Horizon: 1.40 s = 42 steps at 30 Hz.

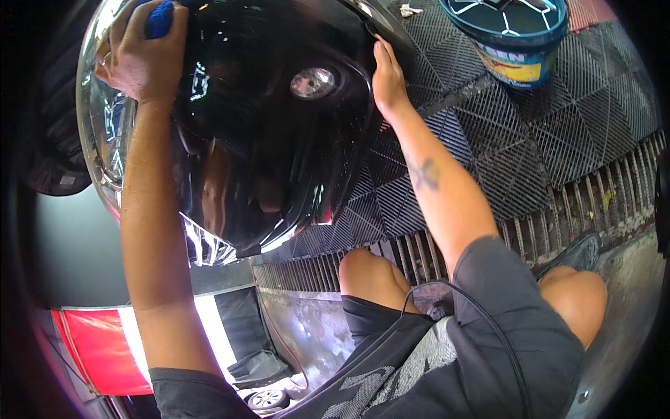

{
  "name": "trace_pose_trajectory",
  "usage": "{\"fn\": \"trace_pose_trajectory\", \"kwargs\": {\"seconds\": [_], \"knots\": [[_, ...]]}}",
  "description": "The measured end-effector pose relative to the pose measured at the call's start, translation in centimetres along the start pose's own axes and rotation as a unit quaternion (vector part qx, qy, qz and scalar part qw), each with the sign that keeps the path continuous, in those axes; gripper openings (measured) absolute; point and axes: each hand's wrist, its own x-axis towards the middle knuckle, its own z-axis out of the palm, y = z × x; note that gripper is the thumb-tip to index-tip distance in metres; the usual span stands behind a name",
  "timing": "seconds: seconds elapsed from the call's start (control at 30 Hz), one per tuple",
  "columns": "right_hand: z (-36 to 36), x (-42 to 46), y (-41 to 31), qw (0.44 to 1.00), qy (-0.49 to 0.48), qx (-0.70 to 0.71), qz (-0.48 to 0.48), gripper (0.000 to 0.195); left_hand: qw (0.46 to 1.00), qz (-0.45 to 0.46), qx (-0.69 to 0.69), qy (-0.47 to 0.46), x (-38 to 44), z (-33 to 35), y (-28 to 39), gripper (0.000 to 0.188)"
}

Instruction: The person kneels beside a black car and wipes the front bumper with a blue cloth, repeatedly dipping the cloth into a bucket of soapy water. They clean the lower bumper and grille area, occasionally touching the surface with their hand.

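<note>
My left hand (141, 57) is closed around a blue fuzzy cloth (159, 20), part of which shows between the fingers. It is at the clear headlight (112, 125), where that meets the glossy black front bumper (251, 136) of a car. A small round fog light (312, 84) is set into the bumper. On the bumper's lower edge rests my right hand (388, 78), fingers extended and holding nothing visible; its palm side is hidden. Wet drops and reflections show on the bodywork.
A teal bucket (518, 63) of dark liquid stands on black slotted floor tiles (507, 167), right of the car. A metal drain grate (591, 201) runs before my knees. Behind on the left are a black tyre (57, 115), a red sheet (102, 351) and a wheel (268, 399).
</note>
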Motion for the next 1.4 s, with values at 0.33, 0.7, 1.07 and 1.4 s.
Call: {"fn": "trace_pose_trajectory", "kwargs": {"seconds": [0.33,0.7,1.07,1.4], "knots": [[1.1,-13.1,1.6,0.999,0.021,-0.042,0.024,0.070,0.999,-0.037,-0.024,0.006,-0.2,-0.6,1.0,0.026],[0.9,-15.4,3.9,1.000,0.003,0.011,0.024,0.068,0.998,-0.020,-0.051,-0.010,0.3,0.0,-0.5,0.030],[0.1,-13.1,4.7,0.999,0.012,-0.031,0.027,0.065,0.999,-0.017,0.039,-0.016,0.4,-1.6,1.2,0.021],[-0.6,-3.1,6.9,0.982,0.066,-0.165,-0.064,0.032,1.000,-0.015,-0.022,-0.008,0.3,-0.2,0.4,0.021]]}}
